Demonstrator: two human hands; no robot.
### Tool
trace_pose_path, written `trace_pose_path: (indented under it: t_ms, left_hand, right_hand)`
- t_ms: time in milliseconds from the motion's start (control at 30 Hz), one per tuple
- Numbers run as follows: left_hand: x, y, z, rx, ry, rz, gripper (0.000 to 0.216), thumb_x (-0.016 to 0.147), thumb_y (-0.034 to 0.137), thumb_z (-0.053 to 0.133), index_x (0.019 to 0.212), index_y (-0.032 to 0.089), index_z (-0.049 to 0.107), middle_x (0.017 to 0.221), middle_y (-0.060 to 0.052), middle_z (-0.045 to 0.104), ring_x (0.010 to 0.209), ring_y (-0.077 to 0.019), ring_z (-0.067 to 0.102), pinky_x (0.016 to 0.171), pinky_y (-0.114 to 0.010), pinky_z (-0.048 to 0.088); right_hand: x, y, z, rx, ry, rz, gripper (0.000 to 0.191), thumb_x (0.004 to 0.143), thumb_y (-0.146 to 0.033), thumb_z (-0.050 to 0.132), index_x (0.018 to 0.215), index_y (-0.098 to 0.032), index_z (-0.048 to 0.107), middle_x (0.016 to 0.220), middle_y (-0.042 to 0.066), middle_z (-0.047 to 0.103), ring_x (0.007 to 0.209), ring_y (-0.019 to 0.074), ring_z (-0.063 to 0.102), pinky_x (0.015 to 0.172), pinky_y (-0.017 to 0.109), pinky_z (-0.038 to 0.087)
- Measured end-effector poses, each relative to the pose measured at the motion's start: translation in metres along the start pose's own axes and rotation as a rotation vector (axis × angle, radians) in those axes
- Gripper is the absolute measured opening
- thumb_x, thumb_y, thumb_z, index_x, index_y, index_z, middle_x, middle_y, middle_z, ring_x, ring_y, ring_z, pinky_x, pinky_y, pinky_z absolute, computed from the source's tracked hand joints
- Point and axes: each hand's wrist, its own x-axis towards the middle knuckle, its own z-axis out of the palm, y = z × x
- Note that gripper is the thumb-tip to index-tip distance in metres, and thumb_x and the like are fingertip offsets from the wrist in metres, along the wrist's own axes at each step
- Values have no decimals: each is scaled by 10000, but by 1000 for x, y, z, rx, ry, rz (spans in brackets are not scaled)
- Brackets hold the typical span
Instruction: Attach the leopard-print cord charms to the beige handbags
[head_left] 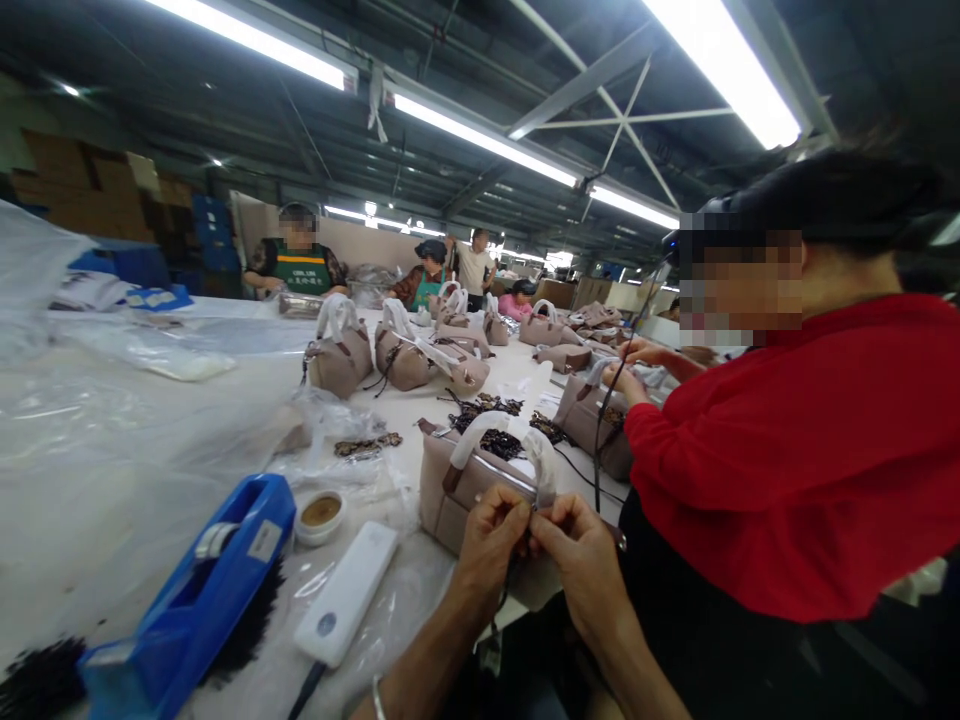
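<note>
A beige handbag (442, 495) stands upright at the near edge of the table, its handles wrapped in white paper (480, 432). In front of its top edge, my left hand (491, 535) and my right hand (577, 545) meet with fingertips pinched together. Whatever small piece sits between them is too small and too covered to make out. A dark cord hangs below my left hand. Behind the bag lies a heap of dark and brass-coloured small hardware (499, 425).
A blue tape dispenser (199, 590), a small round tub (321, 515) and a white corded device (349, 590) lie left on plastic sheeting (150, 480). More wrapped handbags (337, 360) stand farther back. A co-worker in a red top (780, 470) works close on the right; others are across the table.
</note>
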Motion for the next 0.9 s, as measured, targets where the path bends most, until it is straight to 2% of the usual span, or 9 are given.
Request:
trace_pose_path:
  t_ms: [167,267,333,433,500,533,633,733,900]
  left_hand:
    - [1,17,-9,73,-178,-40,352,780,482,686,718,163,551,585,23,529,545,-95,464,565,-225,347]
    - [5,27,-16,217,-196,5,321,751,438,719,687,150,593,586,24,512,542,-91,432,542,-220,326]
    - [6,29,-20,289,-163,20,286,753,410,713,689,148,617,584,25,510,539,-93,433,530,-219,327]
    - [4,26,-25,318,-114,15,231,766,371,683,714,150,642,654,13,537,556,-101,471,534,-222,361]
    - [1,22,-27,344,-105,24,193,771,334,669,719,149,652,706,4,550,578,-107,496,539,-222,378]
    - [0,21,-28,360,-100,29,177,777,318,659,722,150,655,711,2,553,583,-110,503,540,-222,382]
    - [-2,21,-33,416,-71,41,138,800,275,619,755,152,660,690,-1,572,613,-125,529,576,-227,397]
    - [-4,27,-44,425,-25,25,128,807,265,604,764,156,655,658,2,577,623,-130,525,597,-228,394]
    - [-9,27,-75,356,17,-49,198,810,363,629,798,166,650,640,14,554,617,-125,509,588,-221,390]
  right_hand:
    - [-2,-6,-5,85,-122,140,375,602,-276,822,641,-200,457,513,-48,561,481,113,532,513,226,407]
    - [-3,-13,-13,5,-134,162,360,595,-342,834,738,-191,540,579,-46,574,459,107,518,468,222,381]
    - [-2,-17,-25,-215,-50,43,368,617,-394,814,839,-196,598,668,-11,621,518,146,565,490,253,408]
    - [8,-17,-52,-647,136,-245,532,579,-390,822,1050,-225,638,965,74,686,837,263,639,697,345,474]
    - [19,-9,-69,-854,130,-326,698,478,-318,855,1135,-240,635,1153,101,650,1048,324,589,843,386,451]
    - [24,-3,-76,-922,82,-312,720,449,-276,850,1137,-243,641,1178,101,641,1061,331,585,854,384,447]
    - [34,14,-82,-1038,-43,-217,482,516,-208,759,989,-261,685,1010,51,684,851,258,633,732,316,455]
    - [35,21,-68,-1056,-102,-143,122,616,-242,684,726,-239,631,717,-12,637,665,188,573,604,255,403]
    - [47,3,-38,-807,-85,-144,261,706,-412,662,622,-208,523,587,-42,478,593,145,458,532,222,370]
